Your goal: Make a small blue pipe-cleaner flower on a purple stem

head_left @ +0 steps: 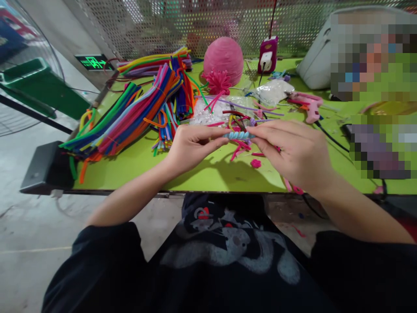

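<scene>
The person's left hand (190,145) and right hand (295,150) each pinch one end of a light-blue coiled pipe cleaner (239,135), held just above the green desk (208,174) near its front edge. The coiling looks under way; tightening further likely needs steady fingertip twisting.

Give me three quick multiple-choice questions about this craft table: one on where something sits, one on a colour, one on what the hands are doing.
1. Where does the pile of pipe cleaners lie on the green table?
A. left side
B. right side
C. under the table

2. What colour is the coiled piece between the hands?
A. orange
B. light blue
C. black

3. How is the coiled piece held?
A. lying loose on the table
B. by one hand only
C. by both hands

Answers: 1 A, the bundles spread across the left side. 2 B, the coil is pale blue. 3 C, the left hand and right hand each pinch an end above the table.
</scene>
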A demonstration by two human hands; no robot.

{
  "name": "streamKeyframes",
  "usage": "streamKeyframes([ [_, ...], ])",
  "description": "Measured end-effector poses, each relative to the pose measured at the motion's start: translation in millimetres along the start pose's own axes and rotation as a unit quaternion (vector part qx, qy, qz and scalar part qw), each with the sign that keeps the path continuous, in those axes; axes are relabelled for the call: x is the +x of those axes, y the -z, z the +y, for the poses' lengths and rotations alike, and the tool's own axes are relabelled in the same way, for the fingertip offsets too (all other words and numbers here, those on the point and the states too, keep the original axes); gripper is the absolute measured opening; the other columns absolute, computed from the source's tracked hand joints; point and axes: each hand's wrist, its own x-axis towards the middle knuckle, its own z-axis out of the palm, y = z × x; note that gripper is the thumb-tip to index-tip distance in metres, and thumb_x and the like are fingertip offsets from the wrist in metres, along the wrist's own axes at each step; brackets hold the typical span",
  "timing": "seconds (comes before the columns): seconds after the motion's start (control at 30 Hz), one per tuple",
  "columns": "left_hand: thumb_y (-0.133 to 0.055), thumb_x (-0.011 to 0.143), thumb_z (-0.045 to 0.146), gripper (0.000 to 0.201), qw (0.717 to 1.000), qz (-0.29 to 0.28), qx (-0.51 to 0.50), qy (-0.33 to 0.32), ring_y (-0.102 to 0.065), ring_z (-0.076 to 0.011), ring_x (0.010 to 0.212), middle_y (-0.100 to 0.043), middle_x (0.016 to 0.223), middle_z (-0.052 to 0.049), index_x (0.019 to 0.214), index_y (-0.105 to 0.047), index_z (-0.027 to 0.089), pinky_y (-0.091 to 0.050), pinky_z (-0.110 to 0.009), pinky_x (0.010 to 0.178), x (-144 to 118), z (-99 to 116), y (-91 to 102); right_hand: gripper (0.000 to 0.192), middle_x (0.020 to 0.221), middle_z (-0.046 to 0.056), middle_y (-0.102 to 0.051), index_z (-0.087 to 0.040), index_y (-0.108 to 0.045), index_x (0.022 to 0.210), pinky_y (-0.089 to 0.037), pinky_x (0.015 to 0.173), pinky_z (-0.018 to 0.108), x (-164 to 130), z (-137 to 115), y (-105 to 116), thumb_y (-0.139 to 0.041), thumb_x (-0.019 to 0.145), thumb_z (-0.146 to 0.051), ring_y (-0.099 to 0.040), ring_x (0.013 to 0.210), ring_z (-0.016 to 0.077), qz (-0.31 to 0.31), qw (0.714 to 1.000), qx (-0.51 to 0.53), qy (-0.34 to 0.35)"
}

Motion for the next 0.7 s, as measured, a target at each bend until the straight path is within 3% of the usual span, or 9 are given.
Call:
streamKeyframes([
  [0.17, -0.088, 0.093, 0.031, 0.019, 0.996, 0.019, 0.018, -0.079, -0.063, -0.0064, 0.058, -0.086, 0.081, -0.002, 0.111, -0.092, 0.027, -0.046, -0.021, 0.057, 1.3, -2.6, -1.6, 0.022, 0.111, 0.010, -0.088, -0.017, -0.083, 0.122, -0.055, 0.074, 0.041, 5.0, -0.7, 4.1, -0.063, 0.112, -0.020, -0.084, 0.096, 0.0274, -0.051, 0.996, -0.073, 0.024],
  [0.37, -0.086, 0.095, 0.028, 0.016, 0.988, 0.014, 0.068, -0.140, -0.079, -0.0107, 0.081, -0.087, 0.096, -0.004, 0.110, -0.091, 0.026, -0.057, -0.020, 0.069, 0.4, -2.5, -0.2, 0.025, 0.109, 0.011, -0.088, -0.017, -0.084, 0.121, -0.057, 0.078, 0.041, 12.1, -4.0, 2.2, -0.060, 0.114, -0.023, -0.083, 0.098, 0.0277, -0.100, 0.994, -0.032, 0.006],
  [0.53, -0.084, 0.097, 0.026, 0.011, 0.983, 0.016, 0.098, -0.156, -0.079, -0.0107, 0.083, -0.086, 0.094, -0.002, 0.107, -0.089, 0.023, -0.059, -0.021, 0.074, 0.8, 4.0, 0.8, 0.024, 0.114, 0.008, -0.088, -0.021, -0.085, 0.121, -0.064, 0.090, 0.038, 16.1, -2.7, 2.0, -0.063, 0.113, -0.023, -0.084, 0.103, 0.0255, -0.082, 0.994, 0.062, -0.028],
  [0.7, -0.083, 0.096, 0.020, 0.005, 0.984, 0.035, 0.087, -0.154, -0.072, -0.0082, 0.073, -0.082, 0.085, 0.000, 0.101, -0.086, 0.020, -0.057, -0.021, 0.071, 3.5, 11.6, -0.1, 0.022, 0.118, 0.007, -0.088, -0.026, -0.086, 0.125, -0.065, 0.095, 0.042, 19.6, -0.3, 7.3, -0.069, 0.110, -0.025, -0.083, 0.108, 0.0285, -0.060, 0.994, 0.078, -0.055],
])
